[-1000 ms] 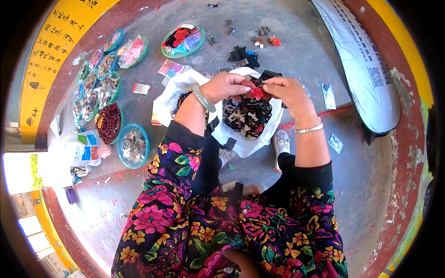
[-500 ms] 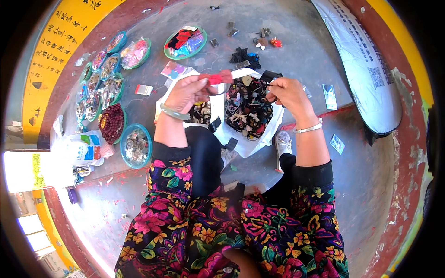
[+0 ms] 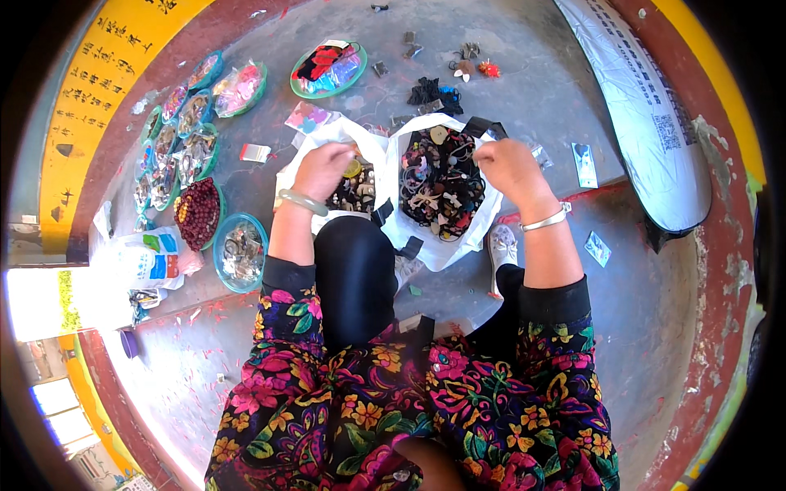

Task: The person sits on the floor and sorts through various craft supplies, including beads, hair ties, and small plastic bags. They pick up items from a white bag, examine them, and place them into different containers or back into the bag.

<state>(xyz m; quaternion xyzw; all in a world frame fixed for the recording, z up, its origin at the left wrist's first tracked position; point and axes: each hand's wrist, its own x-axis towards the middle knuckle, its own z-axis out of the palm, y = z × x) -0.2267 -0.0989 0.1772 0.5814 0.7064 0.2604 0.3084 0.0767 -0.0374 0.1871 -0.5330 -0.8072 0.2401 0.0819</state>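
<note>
My left hand (image 3: 325,170) hangs over the left white bag (image 3: 370,141), its fingers curled together. Just by its fingertips shows a round yellow piece (image 3: 353,168); whether the hand grips it cannot be told. My right hand (image 3: 512,170) is closed in a pinch over the right edge of the other white bag (image 3: 485,214). What sits in that pinch is hidden. Dark hair ties (image 3: 438,184) with small light and coloured ornaments fill the right bag. Similar small pieces lie in the left bag, partly covered by my left hand.
Several green and blue baskets of packaged trinkets (image 3: 196,114) stand at the left, near dark red beads (image 3: 196,214). A green tray (image 3: 357,80) holds red and black pieces. Black bundles (image 3: 434,98) lie beyond the bags. A large silver-white cover (image 3: 655,123) lies right.
The red bow-like hair tie held in my left hand is no longer visible. My left hand has moved slightly left and lower, over the left bag; my right has shifted slightly right.
</note>
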